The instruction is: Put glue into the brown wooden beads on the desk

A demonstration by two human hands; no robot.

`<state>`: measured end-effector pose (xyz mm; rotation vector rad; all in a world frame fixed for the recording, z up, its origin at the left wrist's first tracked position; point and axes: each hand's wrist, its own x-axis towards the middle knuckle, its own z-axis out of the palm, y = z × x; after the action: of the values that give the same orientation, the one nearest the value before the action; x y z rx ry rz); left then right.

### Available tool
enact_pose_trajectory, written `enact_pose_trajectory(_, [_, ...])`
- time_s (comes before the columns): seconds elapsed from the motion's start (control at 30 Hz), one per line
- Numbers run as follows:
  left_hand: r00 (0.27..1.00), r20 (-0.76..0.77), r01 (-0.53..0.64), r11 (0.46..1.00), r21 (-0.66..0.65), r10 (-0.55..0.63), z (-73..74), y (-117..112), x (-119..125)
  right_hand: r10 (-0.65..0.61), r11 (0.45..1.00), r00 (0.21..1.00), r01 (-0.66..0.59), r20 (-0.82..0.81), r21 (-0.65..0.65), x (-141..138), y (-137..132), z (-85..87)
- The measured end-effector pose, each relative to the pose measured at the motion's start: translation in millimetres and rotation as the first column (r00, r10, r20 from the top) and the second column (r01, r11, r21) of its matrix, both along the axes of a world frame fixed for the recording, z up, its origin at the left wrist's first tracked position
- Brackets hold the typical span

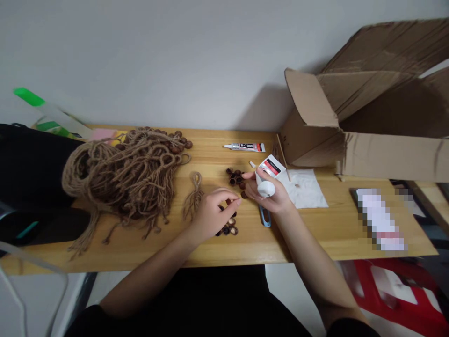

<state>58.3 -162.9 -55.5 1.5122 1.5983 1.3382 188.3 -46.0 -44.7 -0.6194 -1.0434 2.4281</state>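
As the head view shows, the right hand (279,194) grips a white tube (272,164) above the worktop (333,238), fingers curled around it; the left hand's (214,211) grip is nearly closed, thumb near forefinger, but whether it pinches anything cannot be told. Brown shells (235,177) lie close by: a careless squeeze could smear them, a low wrist scatter them.

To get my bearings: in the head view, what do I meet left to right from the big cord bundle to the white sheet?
Big cord bundle, small cord tassel, left hand, right hand, white sheet.
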Motion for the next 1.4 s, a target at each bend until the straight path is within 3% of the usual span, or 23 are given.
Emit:
enact_pose_trajectory(0.2, [0.982,0.138,-0.116,0.990,-0.078,0.126,0.0,-0.7,1.7,0.009,1.000,0.989,-0.009,0.144,-0.002,-2.0,-3.0,-2.0])
enact_pose_trajectory(0.4, [0.966,0.237,-0.096,0.994,-0.060,0.107,0.8,-0.6,2.7,-0.038,0.999,0.982,0.030,0.186,0.043,-5.3,-5.2,-2.1])
enact_pose_trajectory(0.6, [0.949,0.299,-0.075,0.993,-0.091,0.099,-1.2,-0.2,3.3,-0.009,0.996,0.979,-0.008,0.205,0.084,-4.6,-6.4,-3.3])
enact_pose_trajectory(1.0, [0.957,0.286,-0.010,0.994,-0.113,0.042,2.9,-0.4,2.1,0.012,0.987,0.969,-0.051,0.246,0.152,-2.6,-5.2,0.5])
enact_pose_trajectory(1.4, [0.958,0.284,-0.002,0.993,-0.120,0.037,4.0,-1.0,2.7,-0.032,0.988,0.962,-0.011,0.270,0.157,-1.2,-5.6,1.5])
